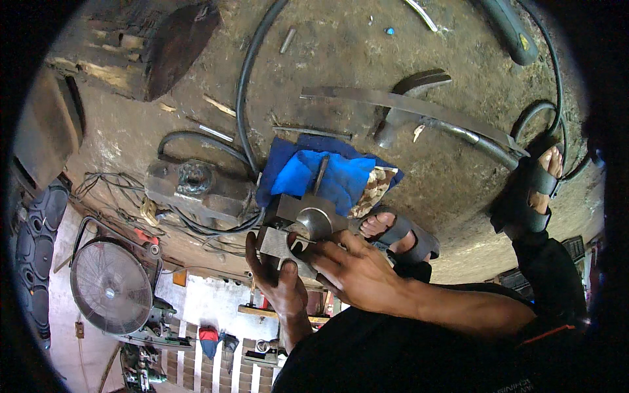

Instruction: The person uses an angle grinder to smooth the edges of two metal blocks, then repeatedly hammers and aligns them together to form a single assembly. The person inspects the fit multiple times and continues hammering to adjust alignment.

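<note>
In my left hand (pixel 283 288) is a grey metal block (pixel 275 242) with a rounded hollow in one side, fingers and thumb gripping its edges. My right hand (pixel 363 272) reaches across to the same block. Its fingers are bent at the hollow around a thin piece I cannot make out, partly hidden by the fingers. Just beyond sits a second metal block (pixel 288 208) with a shiny half-round recess (pixel 316 223), at the near edge of a folded blue cloth (pixel 295 175). A slim metal rod (pixel 320 175) lies on that cloth.
Beyond the cloth lie a hammer (pixel 386 131) and a long flat metal bar (pixel 367 97). To the left stands a heavy steel block (pixel 223 190) among black cables (pixel 244 85). My sandalled foot (pixel 400 236) is close by on the right. A fan (pixel 110 285) stands lower left.
</note>
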A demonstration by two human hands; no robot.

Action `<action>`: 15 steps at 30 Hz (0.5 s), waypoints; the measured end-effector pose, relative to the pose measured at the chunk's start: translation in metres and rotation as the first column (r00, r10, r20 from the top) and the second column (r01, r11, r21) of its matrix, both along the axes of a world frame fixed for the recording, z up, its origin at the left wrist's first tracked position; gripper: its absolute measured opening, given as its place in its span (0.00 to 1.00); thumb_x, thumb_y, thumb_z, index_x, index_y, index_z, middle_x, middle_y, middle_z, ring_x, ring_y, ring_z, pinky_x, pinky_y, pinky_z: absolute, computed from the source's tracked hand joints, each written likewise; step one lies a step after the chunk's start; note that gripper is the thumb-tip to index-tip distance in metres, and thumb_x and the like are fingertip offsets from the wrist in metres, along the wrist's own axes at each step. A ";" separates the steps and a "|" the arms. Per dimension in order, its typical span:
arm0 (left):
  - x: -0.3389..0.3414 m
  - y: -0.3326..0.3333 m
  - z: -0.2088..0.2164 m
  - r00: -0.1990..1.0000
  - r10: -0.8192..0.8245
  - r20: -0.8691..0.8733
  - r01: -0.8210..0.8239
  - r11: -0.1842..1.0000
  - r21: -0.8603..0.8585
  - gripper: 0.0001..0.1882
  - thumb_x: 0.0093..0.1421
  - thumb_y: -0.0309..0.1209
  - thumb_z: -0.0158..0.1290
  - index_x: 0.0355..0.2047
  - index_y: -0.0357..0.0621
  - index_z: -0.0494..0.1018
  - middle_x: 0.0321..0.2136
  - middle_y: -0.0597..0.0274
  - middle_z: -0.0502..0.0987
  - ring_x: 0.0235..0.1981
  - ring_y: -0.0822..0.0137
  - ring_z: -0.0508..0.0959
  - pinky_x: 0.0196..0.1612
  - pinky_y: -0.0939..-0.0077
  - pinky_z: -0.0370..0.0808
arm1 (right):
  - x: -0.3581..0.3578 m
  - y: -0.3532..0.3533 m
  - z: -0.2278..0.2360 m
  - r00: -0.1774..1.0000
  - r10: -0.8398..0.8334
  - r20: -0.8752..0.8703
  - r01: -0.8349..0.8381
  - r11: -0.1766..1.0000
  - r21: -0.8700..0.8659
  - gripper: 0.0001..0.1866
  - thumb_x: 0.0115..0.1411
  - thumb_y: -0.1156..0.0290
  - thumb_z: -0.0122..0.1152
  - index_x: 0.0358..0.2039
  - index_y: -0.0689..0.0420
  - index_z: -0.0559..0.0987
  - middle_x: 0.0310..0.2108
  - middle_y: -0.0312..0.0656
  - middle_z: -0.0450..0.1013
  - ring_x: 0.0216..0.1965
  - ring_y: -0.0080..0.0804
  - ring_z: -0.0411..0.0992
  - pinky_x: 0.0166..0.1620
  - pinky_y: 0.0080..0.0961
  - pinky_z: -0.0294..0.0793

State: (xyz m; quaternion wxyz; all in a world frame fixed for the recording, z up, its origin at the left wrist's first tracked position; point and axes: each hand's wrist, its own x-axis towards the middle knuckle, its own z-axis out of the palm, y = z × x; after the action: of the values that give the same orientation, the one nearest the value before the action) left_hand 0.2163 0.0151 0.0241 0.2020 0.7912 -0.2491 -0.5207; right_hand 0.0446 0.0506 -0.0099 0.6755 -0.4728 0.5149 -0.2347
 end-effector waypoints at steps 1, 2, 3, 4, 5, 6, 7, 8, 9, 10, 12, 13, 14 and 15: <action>-0.001 0.000 0.000 1.000 0.005 -0.021 -0.005 1.000 -0.005 0.60 0.51 0.41 0.73 0.75 0.36 0.48 0.63 0.45 0.69 0.61 0.50 0.75 0.63 0.55 0.71 | 0.000 0.000 0.000 1.000 -0.012 -0.003 0.012 1.000 -0.005 0.31 0.44 0.69 0.71 0.53 0.59 0.78 0.49 0.43 0.73 0.53 0.49 0.68 0.55 0.42 0.76; -0.001 -0.001 0.000 1.000 -0.005 0.007 0.005 1.000 0.004 0.60 0.51 0.41 0.73 0.75 0.37 0.48 0.63 0.44 0.68 0.59 0.48 0.75 0.61 0.54 0.73 | -0.001 0.000 -0.001 1.000 -0.011 0.003 0.011 1.000 0.001 0.32 0.43 0.69 0.72 0.53 0.59 0.78 0.49 0.43 0.73 0.54 0.49 0.68 0.55 0.42 0.76; -0.002 -0.001 0.001 1.000 -0.015 0.021 0.015 1.000 0.008 0.59 0.51 0.40 0.73 0.75 0.39 0.49 0.63 0.44 0.67 0.58 0.46 0.76 0.59 0.53 0.75 | -0.001 0.000 -0.001 1.000 -0.010 0.009 0.010 1.000 0.007 0.33 0.42 0.69 0.73 0.53 0.59 0.78 0.49 0.43 0.73 0.54 0.49 0.68 0.56 0.42 0.76; -0.003 -0.001 0.001 0.999 -0.021 0.024 0.021 1.000 0.008 0.59 0.51 0.40 0.72 0.75 0.40 0.49 0.62 0.43 0.66 0.57 0.44 0.77 0.57 0.53 0.76 | -0.002 0.000 -0.001 1.000 -0.003 0.015 0.003 1.000 0.010 0.33 0.42 0.69 0.73 0.53 0.59 0.78 0.50 0.43 0.73 0.54 0.49 0.68 0.56 0.42 0.76; -0.004 -0.001 0.001 0.999 -0.027 0.035 0.026 1.000 0.017 0.59 0.51 0.41 0.73 0.75 0.40 0.49 0.62 0.43 0.67 0.57 0.44 0.77 0.57 0.53 0.76 | -0.004 0.001 -0.001 1.000 0.004 0.018 -0.004 1.000 0.015 0.33 0.43 0.69 0.73 0.53 0.59 0.78 0.50 0.43 0.73 0.55 0.49 0.68 0.56 0.42 0.75; -0.005 -0.001 0.002 0.999 -0.030 0.036 0.029 0.999 0.024 0.60 0.50 0.41 0.73 0.76 0.40 0.48 0.62 0.43 0.67 0.57 0.44 0.77 0.57 0.53 0.76 | -0.005 0.001 -0.001 1.000 -0.007 0.027 0.006 1.000 0.019 0.32 0.43 0.69 0.73 0.52 0.59 0.79 0.50 0.43 0.73 0.55 0.49 0.68 0.56 0.42 0.75; -0.006 -0.001 0.002 0.999 -0.026 0.027 0.026 0.999 0.021 0.61 0.50 0.41 0.74 0.76 0.40 0.48 0.62 0.43 0.67 0.57 0.44 0.77 0.57 0.53 0.76 | -0.006 0.002 -0.001 1.000 0.005 0.021 -0.005 1.000 0.022 0.32 0.43 0.68 0.72 0.52 0.59 0.79 0.50 0.44 0.73 0.55 0.48 0.68 0.56 0.42 0.75; -0.007 -0.002 0.003 0.998 -0.038 0.044 0.037 0.999 0.032 0.61 0.50 0.41 0.74 0.76 0.41 0.48 0.61 0.43 0.67 0.57 0.44 0.77 0.57 0.54 0.76 | -0.006 0.002 -0.002 1.000 -0.002 0.023 0.001 1.000 0.023 0.31 0.44 0.68 0.72 0.52 0.59 0.79 0.50 0.44 0.73 0.55 0.48 0.68 0.56 0.42 0.75; -0.008 -0.003 0.003 0.998 -0.043 0.050 0.042 0.999 0.035 0.61 0.50 0.41 0.74 0.76 0.41 0.48 0.61 0.43 0.67 0.56 0.45 0.77 0.57 0.54 0.76 | -0.006 0.002 -0.002 1.000 -0.008 0.025 0.007 1.000 0.024 0.31 0.44 0.68 0.72 0.52 0.59 0.79 0.50 0.44 0.73 0.56 0.48 0.68 0.56 0.42 0.75; -0.009 -0.004 0.003 0.998 -0.048 0.046 0.046 0.998 0.030 0.61 0.50 0.41 0.74 0.76 0.41 0.48 0.61 0.43 0.67 0.56 0.45 0.77 0.57 0.54 0.76 | -0.006 0.002 -0.002 1.000 -0.008 0.021 0.008 1.000 0.028 0.31 0.44 0.69 0.71 0.52 0.59 0.79 0.51 0.44 0.73 0.56 0.48 0.68 0.56 0.42 0.75; -0.010 -0.005 0.003 0.995 -0.067 0.078 0.063 0.997 0.050 0.61 0.50 0.41 0.73 0.76 0.41 0.48 0.60 0.43 0.68 0.56 0.46 0.77 0.57 0.54 0.76 | -0.006 0.003 -0.003 1.000 -0.012 0.020 0.011 0.999 0.041 0.31 0.45 0.69 0.71 0.53 0.59 0.79 0.51 0.45 0.73 0.56 0.48 0.68 0.56 0.41 0.75; -0.010 -0.006 0.003 0.993 -0.076 0.088 0.071 0.996 0.056 0.60 0.51 0.41 0.73 0.76 0.41 0.48 0.60 0.43 0.68 0.56 0.46 0.77 0.58 0.54 0.75 | -0.005 0.003 -0.004 1.000 -0.006 0.014 0.005 0.999 0.041 0.31 0.45 0.69 0.71 0.53 0.59 0.79 0.51 0.45 0.73 0.55 0.48 0.68 0.57 0.41 0.75; -0.010 -0.006 0.003 0.991 -0.086 0.099 0.080 0.995 0.065 0.60 0.51 0.40 0.73 0.76 0.41 0.48 0.60 0.43 0.68 0.55 0.47 0.77 0.58 0.54 0.75 | -0.005 0.003 -0.004 1.000 -0.003 0.012 0.002 0.999 0.045 0.31 0.46 0.70 0.70 0.53 0.59 0.79 0.52 0.45 0.73 0.55 0.48 0.68 0.57 0.41 0.75; -0.010 -0.006 0.003 0.989 -0.096 0.111 0.088 0.993 0.075 0.60 0.51 0.40 0.73 0.76 0.41 0.48 0.60 0.43 0.68 0.55 0.48 0.77 0.58 0.55 0.75 | -0.005 0.002 -0.004 1.000 0.008 0.018 -0.009 0.998 0.055 0.31 0.46 0.70 0.70 0.54 0.59 0.79 0.52 0.45 0.73 0.55 0.48 0.68 0.57 0.41 0.75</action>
State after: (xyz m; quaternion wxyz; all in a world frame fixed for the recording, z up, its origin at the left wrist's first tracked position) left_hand 0.2064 0.0088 0.0273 0.1351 0.8141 -0.2782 -0.4916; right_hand 0.0396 0.0531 -0.0141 0.6938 -0.4542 0.5130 -0.2219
